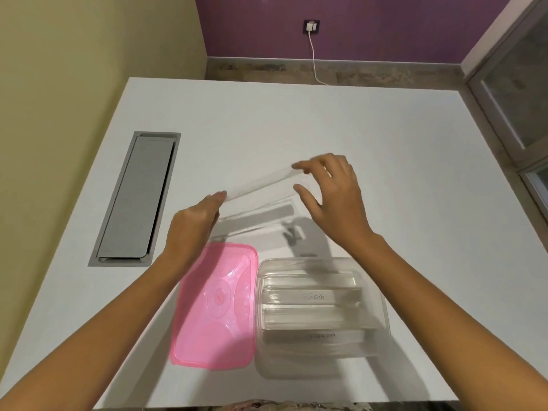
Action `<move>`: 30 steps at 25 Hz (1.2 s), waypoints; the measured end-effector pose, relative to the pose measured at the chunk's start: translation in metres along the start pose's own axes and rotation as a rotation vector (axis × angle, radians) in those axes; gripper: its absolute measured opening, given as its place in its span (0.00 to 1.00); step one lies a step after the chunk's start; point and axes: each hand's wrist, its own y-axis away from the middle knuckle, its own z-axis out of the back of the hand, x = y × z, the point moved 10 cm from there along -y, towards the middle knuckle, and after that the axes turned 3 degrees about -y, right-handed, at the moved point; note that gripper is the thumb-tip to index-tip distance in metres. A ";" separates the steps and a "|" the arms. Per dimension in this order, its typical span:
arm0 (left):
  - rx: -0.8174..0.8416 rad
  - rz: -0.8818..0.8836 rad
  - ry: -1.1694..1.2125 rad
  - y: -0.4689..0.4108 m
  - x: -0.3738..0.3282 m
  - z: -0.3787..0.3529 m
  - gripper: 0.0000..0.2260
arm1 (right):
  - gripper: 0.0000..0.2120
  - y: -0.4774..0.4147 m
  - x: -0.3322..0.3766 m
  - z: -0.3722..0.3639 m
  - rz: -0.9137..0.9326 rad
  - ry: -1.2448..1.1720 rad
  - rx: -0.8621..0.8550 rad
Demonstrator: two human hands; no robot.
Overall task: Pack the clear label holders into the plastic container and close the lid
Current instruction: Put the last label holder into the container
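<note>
Holding one clear label holder [258,186] between left hand [194,221] and right hand [332,197], fingertips pinching ends; two holders in one container [382,295], one pink lid [215,307] left.

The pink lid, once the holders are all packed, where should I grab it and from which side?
Probably by its long left edge, coming in from the left. The lid lies flat on the table, its right edge nearly against the container, so fingers have little room there. The left edge is free. Both the left hand and right hand are holding a clear holder.
</note>
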 end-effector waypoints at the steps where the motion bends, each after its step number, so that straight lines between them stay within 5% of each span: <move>1: -0.012 -0.061 -0.025 0.002 -0.011 0.003 0.20 | 0.17 -0.008 0.003 -0.005 0.018 0.019 0.070; 7: -0.070 -0.296 -0.099 0.017 -0.061 0.016 0.26 | 0.30 0.015 -0.032 -0.078 -0.303 -0.148 0.988; 14: -0.093 -0.394 -0.153 0.026 -0.090 0.022 0.30 | 0.34 0.078 -0.043 -0.099 -0.518 -0.525 1.296; 20: -0.092 -0.196 0.017 0.023 -0.091 0.022 0.22 | 0.18 0.086 -0.049 -0.080 -0.491 -0.537 1.121; 26: 0.077 0.612 0.666 0.070 -0.039 -0.031 0.17 | 0.27 0.106 -0.058 -0.041 -0.397 -0.290 0.799; 30: 0.287 0.831 0.874 0.100 -0.047 -0.074 0.12 | 0.28 0.142 -0.053 -0.042 -0.313 -0.203 0.836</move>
